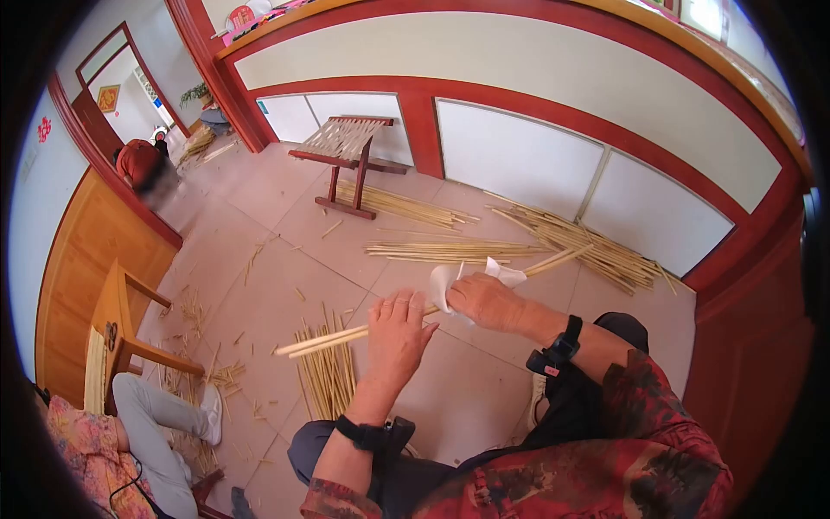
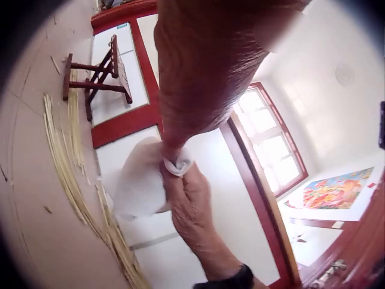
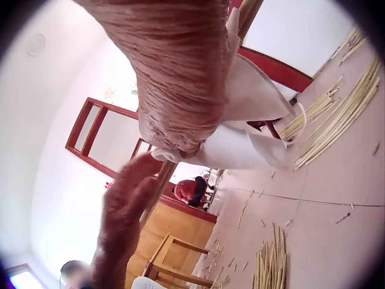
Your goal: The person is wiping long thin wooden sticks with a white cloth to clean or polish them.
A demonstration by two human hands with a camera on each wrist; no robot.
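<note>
Two pale peeled stalks (image 1: 322, 341) run slanting across the front of the person's body. The left hand (image 1: 396, 336) holds them, its fingers over the top, near their lower left part. Close beside it, the right hand (image 1: 488, 303) grips a white cloth (image 1: 441, 284) wrapped around the stalks. Loose folds of the cloth (image 3: 249, 96) hang from the right hand in the right wrist view. Past the right hand, the stalks' other ends stick out toward the wall. In the left wrist view, a rolled edge of cloth (image 2: 178, 165) shows at the right hand's thumb side.
Bundles of stalks lie on the tiled floor, one pile (image 1: 327, 372) near the left knee and another (image 1: 596, 246) along the wall. A folding stool (image 1: 346, 143) stands ahead. A seated person's leg (image 1: 160, 415) and a wooden bench (image 1: 121, 303) are at left, with scattered stalk pieces around.
</note>
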